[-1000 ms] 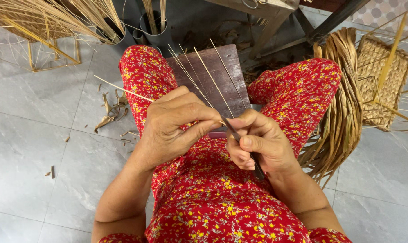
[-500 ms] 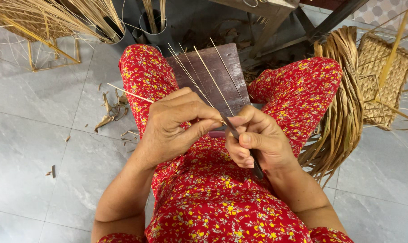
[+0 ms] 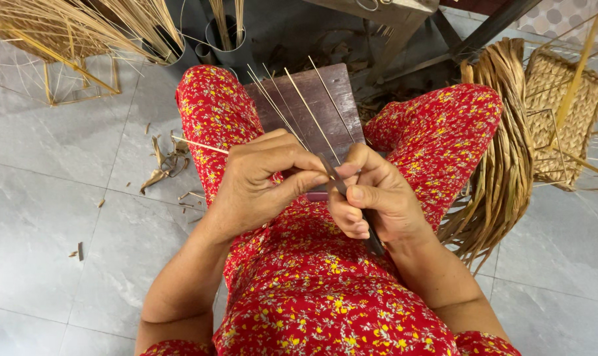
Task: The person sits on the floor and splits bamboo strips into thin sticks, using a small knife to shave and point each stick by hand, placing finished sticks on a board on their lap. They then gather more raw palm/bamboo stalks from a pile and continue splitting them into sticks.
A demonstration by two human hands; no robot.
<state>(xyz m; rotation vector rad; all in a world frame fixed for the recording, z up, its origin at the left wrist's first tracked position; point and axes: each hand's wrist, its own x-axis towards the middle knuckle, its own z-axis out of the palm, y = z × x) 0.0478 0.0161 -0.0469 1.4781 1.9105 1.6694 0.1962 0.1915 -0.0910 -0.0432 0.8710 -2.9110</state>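
Observation:
My left hand [image 3: 262,181] pinches a bundle of thin pale bamboo slivers [image 3: 292,105] that fan up and away from my fingers. My right hand [image 3: 375,198] grips a dark-handled knife [image 3: 351,201]; its blade lies against the slivers where my thumbs meet, and the handle end pokes out below my palm. Both hands hover over my lap, which is covered by a red flowered dress [image 3: 325,290]. A dark wooden board [image 3: 318,95] rests between my knees under the slivers.
A thick bundle of dried reed strips [image 3: 503,158] lies by my right knee, beside a woven basket frame [image 3: 563,112]. Straw-covered wire frames [image 3: 55,39] stand at the top left. Metal cans with sticks [image 3: 223,33] sit ahead. Shavings [image 3: 163,165] litter the grey tiles.
My hands have shifted only slightly. The slivers have tilted a little as the knife edge works against them.

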